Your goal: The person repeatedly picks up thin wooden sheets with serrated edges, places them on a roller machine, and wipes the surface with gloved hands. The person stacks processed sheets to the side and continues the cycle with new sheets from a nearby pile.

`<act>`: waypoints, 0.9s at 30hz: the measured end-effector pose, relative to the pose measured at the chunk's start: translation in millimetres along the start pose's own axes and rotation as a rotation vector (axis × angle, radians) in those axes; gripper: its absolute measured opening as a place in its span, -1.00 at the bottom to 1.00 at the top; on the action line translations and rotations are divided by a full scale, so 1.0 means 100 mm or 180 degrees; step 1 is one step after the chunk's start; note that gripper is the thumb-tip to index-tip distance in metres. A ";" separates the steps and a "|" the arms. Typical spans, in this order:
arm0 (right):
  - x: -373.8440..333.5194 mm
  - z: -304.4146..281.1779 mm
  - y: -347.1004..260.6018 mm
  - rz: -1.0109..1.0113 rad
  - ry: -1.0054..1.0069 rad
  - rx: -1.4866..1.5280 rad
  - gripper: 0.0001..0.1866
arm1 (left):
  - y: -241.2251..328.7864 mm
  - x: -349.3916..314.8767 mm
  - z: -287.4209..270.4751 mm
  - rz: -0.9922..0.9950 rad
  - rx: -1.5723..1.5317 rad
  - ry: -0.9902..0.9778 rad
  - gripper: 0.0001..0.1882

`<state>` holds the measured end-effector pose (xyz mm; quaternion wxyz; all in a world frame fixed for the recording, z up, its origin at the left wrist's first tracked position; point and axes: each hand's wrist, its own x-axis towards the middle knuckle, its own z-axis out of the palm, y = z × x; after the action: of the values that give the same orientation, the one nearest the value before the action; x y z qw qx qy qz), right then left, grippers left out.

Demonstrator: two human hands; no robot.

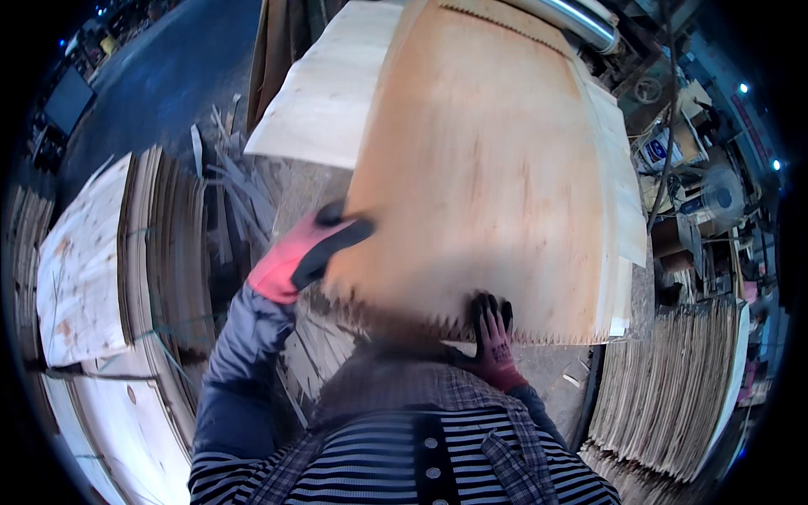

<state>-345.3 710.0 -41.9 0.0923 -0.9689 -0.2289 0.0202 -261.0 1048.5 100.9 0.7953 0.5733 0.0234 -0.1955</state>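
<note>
A large, thin, tan wood veneer sheet (pixel 480 185) with a jagged near edge lies before me on top of paler sheets (pixel 328 93). My left hand (pixel 316 248), in a pink and black glove, is at its left edge. One dark digit lies over the top face and the others meet the edge, closed on it, though motion blurs them. At the near edge, my right hand (pixel 491 341), in a matching glove, rests flat with fingers stretched up onto the sheet and thumb out to the left.
Stacks of veneer stand on the left (pixel 164 244) and at the lower right (pixel 669 391). Wood scraps (pixel 240 181) litter the ground beyond my left arm. A shiny metal roller (pixel 581 23) crosses the far end. A fan (pixel 721 196) and clutter line the right side.
</note>
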 end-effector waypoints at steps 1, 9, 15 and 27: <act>-0.15 -0.03 -0.02 -0.0128 -0.0116 -0.0178 -0.18 | 0.15 0.04 0.17 0.0192 0.0212 -0.0041 -0.64; -0.16 -0.93 0.18 0.1088 0.2632 0.0781 -0.46 | 0.49 0.33 0.25 0.4379 0.2540 0.0363 -0.61; 0.08 -1.31 0.60 0.0278 0.2237 -0.0209 -0.44 | -1.84 0.02 -0.63 0.2361 0.6137 0.0602 -0.48; 2.21 -0.84 1.78 -0.0103 0.2494 -0.0422 -0.59 | -1.80 0.23 -0.18 0.0434 0.2721 0.1654 -0.42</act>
<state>-62.9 638.3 8.1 0.1103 -0.9033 -0.1924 -0.3672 -296.8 1011.1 -73.5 0.4683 0.8777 0.1009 0.0139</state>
